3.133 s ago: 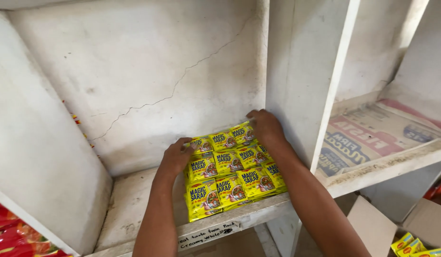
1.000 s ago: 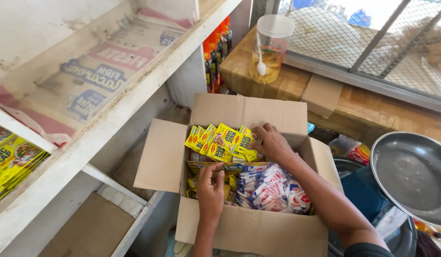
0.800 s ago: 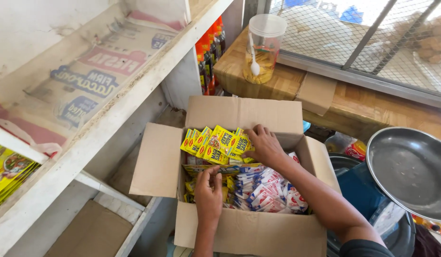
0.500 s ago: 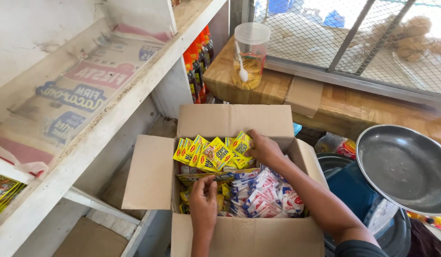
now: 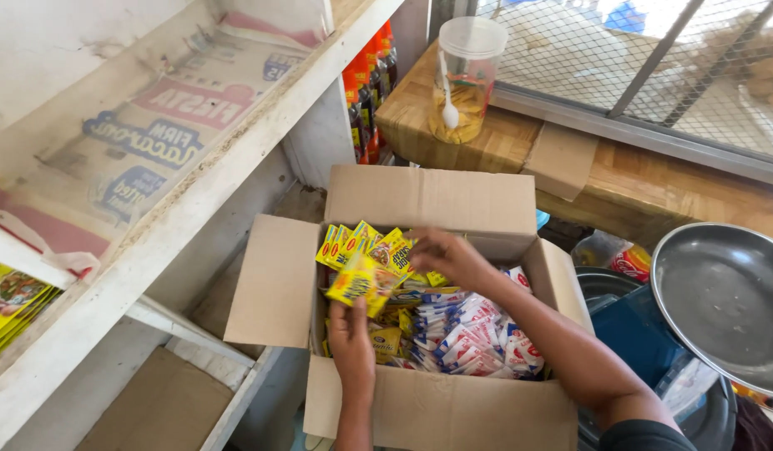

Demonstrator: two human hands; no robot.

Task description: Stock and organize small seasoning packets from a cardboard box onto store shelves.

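Your left hand (image 5: pixel 351 338) is pinched on a strip of yellow seasoning sachets (image 5: pixel 359 284), lifted just above the open cardboard box (image 5: pixel 441 409). Your right hand (image 5: pixel 443 255) grips a fanned bunch of yellow sachets (image 5: pixel 371 243) at the box's back edge — both hands closed on product, neither free.

Risks as I judge them:
- The sachets are glossy film, thin and slick, and the strips look linked. Pull one up and a neighbour may drag out and drop beside the box.
- The fan in your right hand is loose — a light grip could let the outer packets slide off.
- White-and-red sachets (image 5: pixel 474 338) are packed tight against the yellow ones; they could snag and ride along.
- The box flaps (image 5: pixel 274 280) stand open and floppy. Lean on one and the box may tip.

Around it: a rough white painted shelf (image 5: pixel 178 242) lined with printed paper, a round metal pan (image 5: pixel 729 301) close at the right, a clear plastic jar (image 5: pixel 463 79) with a white spoon on the wooden counter (image 5: pixel 637 184), and wire mesh behind.
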